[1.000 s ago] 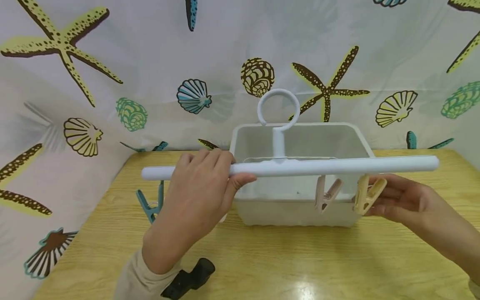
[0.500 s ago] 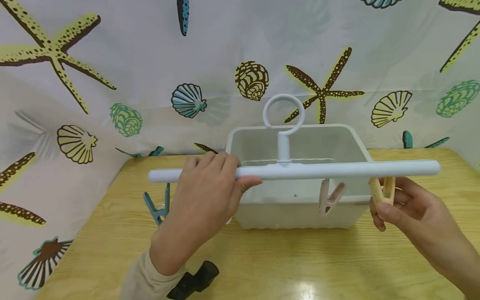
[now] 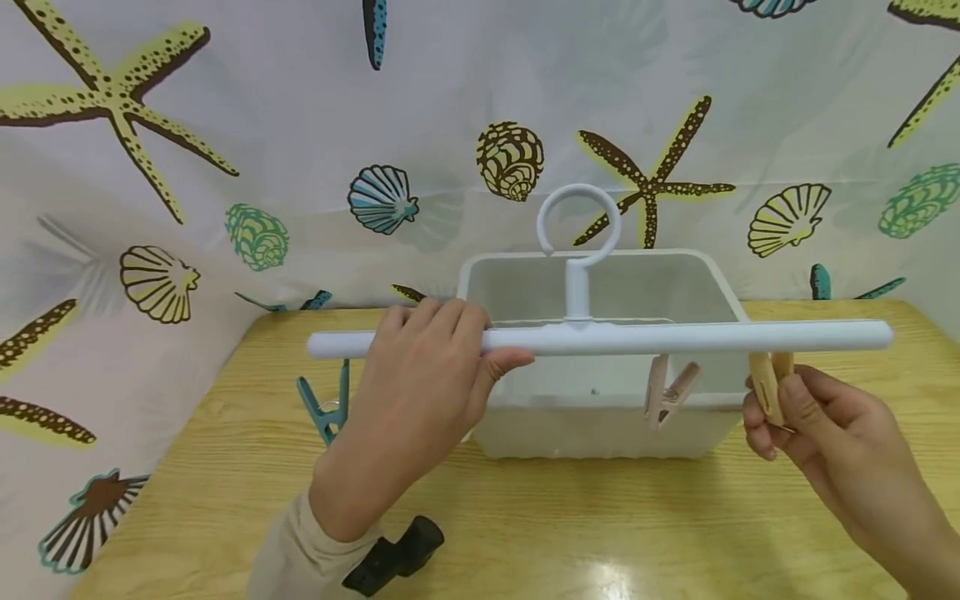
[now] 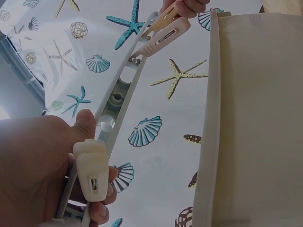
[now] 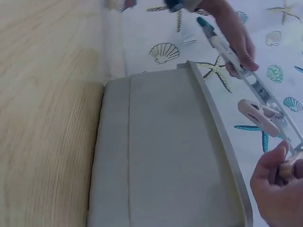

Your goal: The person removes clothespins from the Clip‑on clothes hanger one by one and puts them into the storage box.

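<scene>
A white hanger bar (image 3: 675,337) with a ring-shaped hook stands level above the table. My left hand (image 3: 427,375) grips it left of the hook, thumb along the front. My right hand (image 3: 840,425) pinches a yellow clothespin (image 3: 767,387) under the bar's right part, its handles close together. Whether its tip touches the bar is hidden. A pink clothespin (image 3: 667,392) hangs just left of it. Toward the left end hangs a teal clothespin (image 3: 326,404). A cream clothespin (image 4: 91,170), by my left fingers in the left wrist view, is mostly hidden in the head view.
Behind the bar a white plastic basin (image 3: 600,429) stands on the wooden table (image 3: 600,517). A curtain (image 3: 300,125) printed with shells and starfish hangs at the back and sides. A black strap device (image 3: 397,554) sits at my left wrist.
My right hand has shifted right with the yellow clothespin, which has turned, and its handles are nearer each other. The hanger has drifted slightly right; my left hand keeps its hold.
</scene>
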Demonstrator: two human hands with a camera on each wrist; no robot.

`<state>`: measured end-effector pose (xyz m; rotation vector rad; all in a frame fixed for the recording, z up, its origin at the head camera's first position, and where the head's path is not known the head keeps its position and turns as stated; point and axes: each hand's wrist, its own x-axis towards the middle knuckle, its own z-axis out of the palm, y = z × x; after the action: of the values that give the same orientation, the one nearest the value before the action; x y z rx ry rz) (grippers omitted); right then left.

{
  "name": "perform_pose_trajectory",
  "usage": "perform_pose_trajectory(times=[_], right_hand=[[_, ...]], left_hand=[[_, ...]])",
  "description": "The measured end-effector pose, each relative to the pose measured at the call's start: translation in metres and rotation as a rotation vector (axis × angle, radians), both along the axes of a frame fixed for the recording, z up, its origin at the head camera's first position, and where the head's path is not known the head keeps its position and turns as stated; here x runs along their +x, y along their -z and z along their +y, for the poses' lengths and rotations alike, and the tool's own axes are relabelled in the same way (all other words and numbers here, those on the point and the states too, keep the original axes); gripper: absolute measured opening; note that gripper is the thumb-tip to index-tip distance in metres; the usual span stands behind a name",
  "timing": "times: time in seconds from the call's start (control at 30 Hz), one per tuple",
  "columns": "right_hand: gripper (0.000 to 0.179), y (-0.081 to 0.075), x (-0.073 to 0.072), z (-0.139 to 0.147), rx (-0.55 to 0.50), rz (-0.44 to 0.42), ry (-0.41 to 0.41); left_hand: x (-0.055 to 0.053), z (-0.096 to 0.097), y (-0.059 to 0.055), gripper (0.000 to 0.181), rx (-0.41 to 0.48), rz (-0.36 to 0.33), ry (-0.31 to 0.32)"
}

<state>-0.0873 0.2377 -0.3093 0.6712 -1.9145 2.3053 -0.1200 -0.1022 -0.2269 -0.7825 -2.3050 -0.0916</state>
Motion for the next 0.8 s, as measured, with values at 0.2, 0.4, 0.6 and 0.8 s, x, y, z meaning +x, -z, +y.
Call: perform_pose_trajectory(times=[0.2, 0.4, 0.6, 0.8], right_hand=[[0.042, 0.009, -0.005, 0.010, -0.335, -0.189, -0.413], [0.050, 0.006, -0.002, 0.008, -0.527, -0.267, -0.594], [0.063, -0.001, -0.001, 0.001, -0.665, -0.296, -0.805], [0.053, -0.004, -0.004, -0.001, -0.710, -0.366, -0.929]], left_hand=[[0.000, -0.001, -0.001, 0.044, -0.018, 0.002, 0.002], [0.000, -0.002, -0.001, 0.052, -0.014, 0.030, 0.039], [-0.001, -0.001, 0.000, 0.064, 0.039, 0.092, 0.090], [-0.002, -0.002, -0.001, 0.062, 0.054, 0.140, 0.114]])
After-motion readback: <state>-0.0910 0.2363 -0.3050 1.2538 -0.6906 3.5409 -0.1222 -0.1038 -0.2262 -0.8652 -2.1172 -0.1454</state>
